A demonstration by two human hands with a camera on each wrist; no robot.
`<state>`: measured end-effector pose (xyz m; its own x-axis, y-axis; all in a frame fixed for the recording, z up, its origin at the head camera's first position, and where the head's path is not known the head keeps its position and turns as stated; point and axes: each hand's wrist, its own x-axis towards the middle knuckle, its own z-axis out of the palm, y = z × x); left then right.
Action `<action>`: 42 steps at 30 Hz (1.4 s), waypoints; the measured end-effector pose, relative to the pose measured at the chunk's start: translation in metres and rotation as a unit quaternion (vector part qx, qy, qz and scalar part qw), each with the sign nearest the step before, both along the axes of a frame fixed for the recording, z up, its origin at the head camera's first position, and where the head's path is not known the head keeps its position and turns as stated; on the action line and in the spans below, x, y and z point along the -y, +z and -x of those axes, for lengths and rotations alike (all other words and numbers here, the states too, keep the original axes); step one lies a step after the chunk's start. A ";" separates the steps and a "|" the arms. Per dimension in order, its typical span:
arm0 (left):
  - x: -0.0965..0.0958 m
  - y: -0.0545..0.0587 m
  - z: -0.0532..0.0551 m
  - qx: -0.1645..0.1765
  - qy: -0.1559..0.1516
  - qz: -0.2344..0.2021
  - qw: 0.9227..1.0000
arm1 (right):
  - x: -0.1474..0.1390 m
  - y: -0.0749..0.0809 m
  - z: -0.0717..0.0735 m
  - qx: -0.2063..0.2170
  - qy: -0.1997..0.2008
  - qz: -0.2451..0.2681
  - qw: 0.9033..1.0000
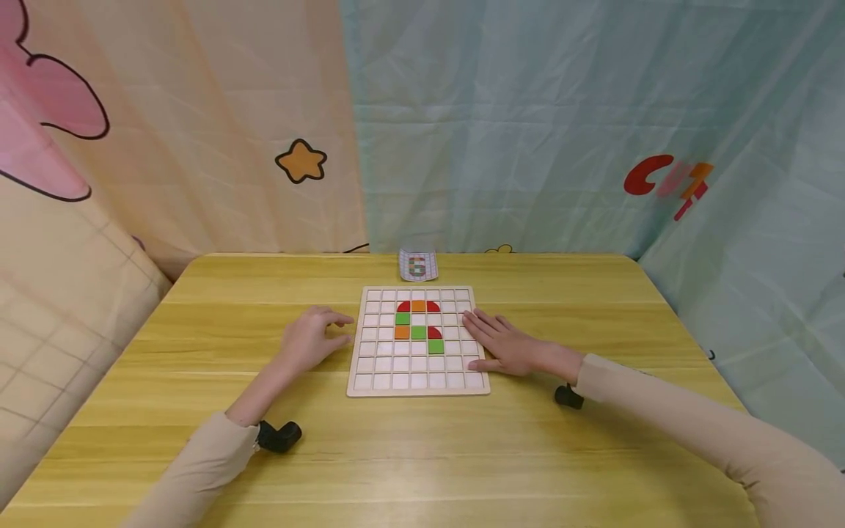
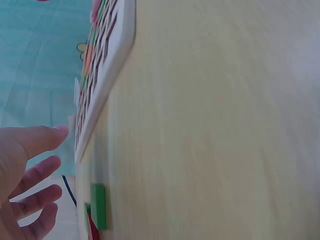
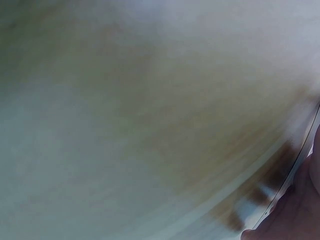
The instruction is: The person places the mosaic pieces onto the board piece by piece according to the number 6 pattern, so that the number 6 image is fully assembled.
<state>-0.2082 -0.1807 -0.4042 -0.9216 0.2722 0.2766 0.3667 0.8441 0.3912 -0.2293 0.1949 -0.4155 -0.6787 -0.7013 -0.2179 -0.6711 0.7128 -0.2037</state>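
Grid board [image 1: 419,391] lies flat on the worktop [image 1: 422,462], with red rounded tiles [image 1: 404,307], orange tiles [image 1: 418,306] and green tiles [image 1: 402,320] set in its cells. My right hand [image 1: 505,345] rests at the board's right edge, its fingers fairly straight and spread, the tips and thumb on the rim and outer cells, grasping nothing. My left hand [image 1: 309,339] hovers just off the board's left side; its fingers are loosely bent, thumb and forefinger well parted, and I see nothing between them. Off that same side, a loose green block [image 2: 98,206] and a red piece [image 2: 92,227] show in the left wrist view. Beyond the board's far edge lies a card [image 1: 419,276] printed with a small coloured figure.

To steady the board well, I judge my right hand should press lightly and evenly, fingers clear of the coloured cells, since a hard sideways shove could jog the tiles. For handling one piece, my left thumb and forefinger would do best taking opposite edges, leaving the face uncovered, and nudging no neighbour on the board.
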 end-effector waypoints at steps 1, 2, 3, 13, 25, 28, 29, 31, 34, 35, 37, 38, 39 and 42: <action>0.004 -0.001 0.000 -0.004 -0.001 -0.004 1.000 | 0.000 0.000 0.000 0.001 -0.001 0.000 1.000; 0.007 -0.002 -0.001 -0.006 0.000 -0.007 1.000 | 0.000 0.000 0.000 0.002 -0.001 -0.001 1.000; 0.011 -0.003 -0.002 -0.008 0.001 -0.010 1.000 | 0.000 0.000 0.000 0.002 -0.002 -0.001 1.000; 0.038 -0.005 -0.010 -0.021 0.025 0.010 0.999 | 0.000 0.000 -0.001 0.006 -0.007 0.005 1.000; 0.054 -0.002 -0.014 0.017 0.060 0.029 0.998 | 0.000 0.001 -0.002 0.009 -0.007 0.011 1.000; 0.055 -0.003 -0.013 0.024 0.061 0.034 0.997 | -0.001 0.001 -0.001 0.010 -0.007 0.012 1.000; 0.055 -0.003 -0.013 0.026 0.061 0.035 0.997 | -0.001 0.000 -0.001 0.010 -0.007 0.012 1.000; 0.055 -0.004 -0.013 0.028 0.062 0.037 0.997 | -0.001 0.000 -0.001 0.009 -0.006 0.010 1.000; 0.055 -0.005 -0.014 0.027 0.061 0.036 0.997 | -0.001 0.000 -0.001 0.009 -0.005 0.009 1.000; 0.056 -0.005 -0.014 0.027 0.062 0.036 0.997 | -0.001 0.000 -0.001 0.008 -0.005 0.009 1.000; 0.056 -0.006 -0.013 0.029 0.062 0.035 0.997 | 0.000 0.000 -0.001 0.009 -0.005 0.010 1.000; 0.056 -0.006 -0.013 0.030 0.062 0.034 0.997 | 0.000 0.000 -0.001 0.009 -0.005 0.011 1.000; 0.057 -0.006 -0.013 0.031 0.062 0.033 0.997 | 0.000 0.001 -0.002 0.008 -0.005 0.011 1.000; 0.058 -0.007 -0.012 0.033 0.061 0.033 0.997 | 0.000 0.002 -0.002 0.008 -0.004 0.011 1.000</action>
<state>-0.1962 -0.2385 -0.4108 -0.9645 0.1734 0.1992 0.2357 0.9052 0.3536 -0.2269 0.1947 -0.4139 -0.6814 -0.7000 -0.2136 -0.6616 0.7140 -0.2291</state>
